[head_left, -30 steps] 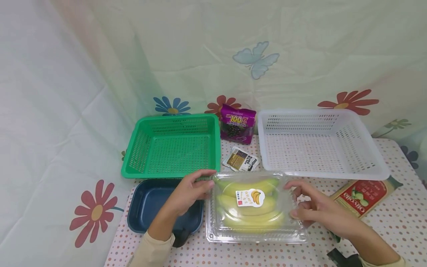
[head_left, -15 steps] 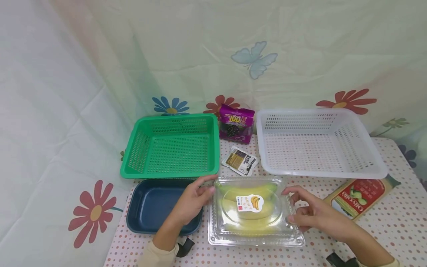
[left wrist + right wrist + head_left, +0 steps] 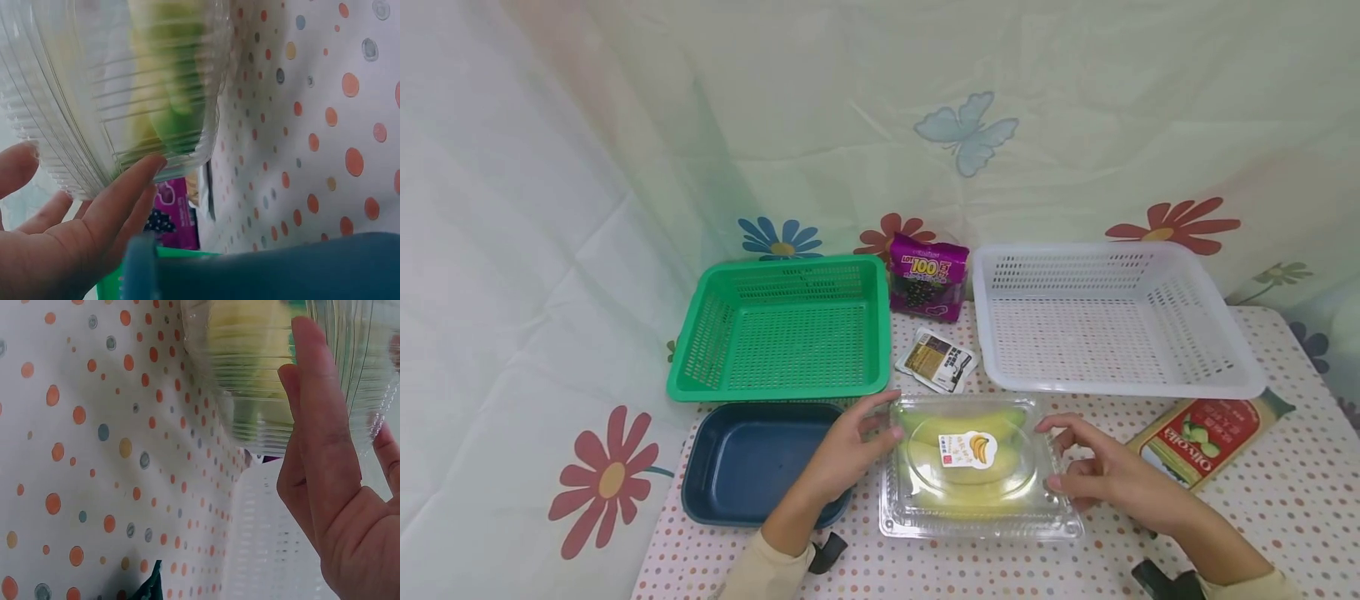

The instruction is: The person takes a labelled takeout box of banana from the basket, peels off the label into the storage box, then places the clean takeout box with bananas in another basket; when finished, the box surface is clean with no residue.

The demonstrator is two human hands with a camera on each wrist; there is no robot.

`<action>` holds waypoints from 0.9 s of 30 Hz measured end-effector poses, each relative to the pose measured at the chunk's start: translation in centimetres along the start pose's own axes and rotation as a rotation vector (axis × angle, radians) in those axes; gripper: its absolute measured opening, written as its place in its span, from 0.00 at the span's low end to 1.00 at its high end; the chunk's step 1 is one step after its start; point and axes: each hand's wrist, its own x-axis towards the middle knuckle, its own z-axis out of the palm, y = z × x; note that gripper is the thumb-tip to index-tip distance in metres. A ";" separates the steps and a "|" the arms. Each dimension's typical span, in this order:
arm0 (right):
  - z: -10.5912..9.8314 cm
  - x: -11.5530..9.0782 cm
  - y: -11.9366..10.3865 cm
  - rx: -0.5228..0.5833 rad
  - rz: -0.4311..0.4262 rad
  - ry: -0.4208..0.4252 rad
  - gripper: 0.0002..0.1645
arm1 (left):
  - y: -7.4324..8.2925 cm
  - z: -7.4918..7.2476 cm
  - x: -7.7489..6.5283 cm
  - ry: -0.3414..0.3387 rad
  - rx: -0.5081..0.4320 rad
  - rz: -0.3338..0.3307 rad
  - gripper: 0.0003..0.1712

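Observation:
A clear plastic clamshell box of bananas, with a white banana sticker on its lid, lies level at the front middle of the table. My left hand holds its left side, fingers reaching to the back left corner and thumb at the rim. On the opposite side my right hand grips the box between fingers and thumb. In the left wrist view the ribbed wall of the banana box is close above the dotted cloth; whether it touches cannot be told. Straight right fingers lie along the other wall in the right wrist view.
A green basket and a white basket stand at the back. Between them are a purple candy bag and a small flat packet. A blue dish is left; an Olivoila-labelled package lies right.
The banana box has shifted slightly to the right and looks a little smaller, as if lower. Both hands stay at its sides, and the left has moved right with it.

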 end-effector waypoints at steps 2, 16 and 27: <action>-0.1 0.2 0.1 0.003 0.002 -0.001 0.39 | -0.2 0.1 0.2 0.000 0.006 0.005 0.35; -0.3 1.0 0.6 0.023 0.030 0.006 0.40 | -0.2 0.5 0.5 -0.011 0.235 0.086 0.41; -0.1 1.4 0.9 0.014 0.001 0.005 0.41 | -0.1 0.8 0.3 -0.019 0.301 0.053 0.40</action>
